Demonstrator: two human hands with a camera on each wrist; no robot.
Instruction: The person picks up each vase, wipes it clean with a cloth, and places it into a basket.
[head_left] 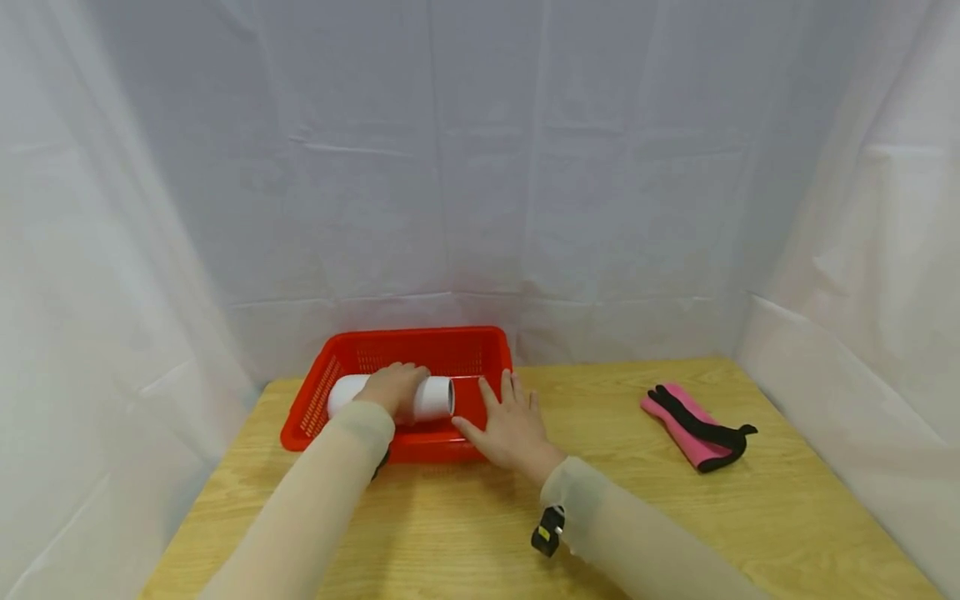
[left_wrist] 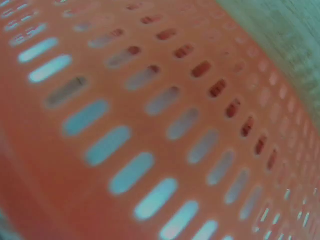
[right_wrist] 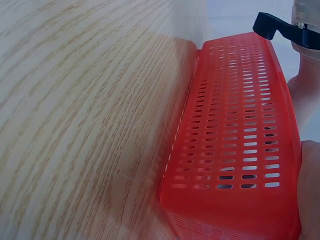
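Observation:
A red slotted basket stands on the wooden table, near its far left. A white cylinder lies on its side inside the basket. My left hand lies over the cylinder with its fingers curled round it. My right hand rests flat on the basket's front right rim, fingers straight and spread. The left wrist view is filled by the basket's slotted wall, blurred and very close. In the right wrist view the basket's outer wall runs along the table, with the edge of my right hand beside it.
A pink and black padded strap lies on the table to the right. White cloth hangs behind and on both sides. A black wrist mount sits on my right sleeve.

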